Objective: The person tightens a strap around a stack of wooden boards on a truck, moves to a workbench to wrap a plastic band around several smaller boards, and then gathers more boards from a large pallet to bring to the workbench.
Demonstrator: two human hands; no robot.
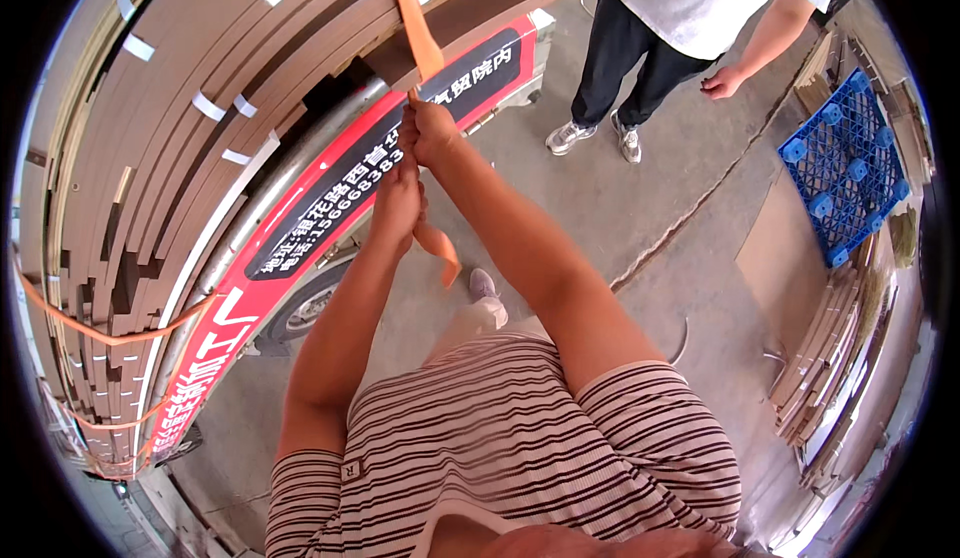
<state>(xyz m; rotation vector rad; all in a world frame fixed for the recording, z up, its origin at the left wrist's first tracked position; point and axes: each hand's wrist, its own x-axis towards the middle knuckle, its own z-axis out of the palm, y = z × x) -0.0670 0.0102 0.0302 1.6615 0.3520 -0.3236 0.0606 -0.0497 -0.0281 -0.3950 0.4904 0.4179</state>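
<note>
Both hands are closed on an orange webbing strap [418,33] that runs down from the top of a stacked load of long brown boards [200,108] on a truck bed. The right hand [428,130] is higher, fisted tight round the strap just below the lower edge of the load, where the strap comes off the boards' corner. The left hand [398,203] sits just beneath it, also clenched on the strap, and the loose tail hangs out below that fist, ending near a light shoe [487,298] on the concrete floor [640,188]. The strap is taut above the hands and slack below. The truck's red and black side panel [330,218] runs diagonally right behind the forearms, very near the left elbow, so there is little room on that side. A second orange strap [110,336] crosses the board ends further back. To the right the floor is open as far as a crack line, and beyond it another person in a white shirt and black trousers [650,28] stands well apart. A blue plastic pallet [845,168] and more stacked boards [830,378] lean along the far right edge.
</note>
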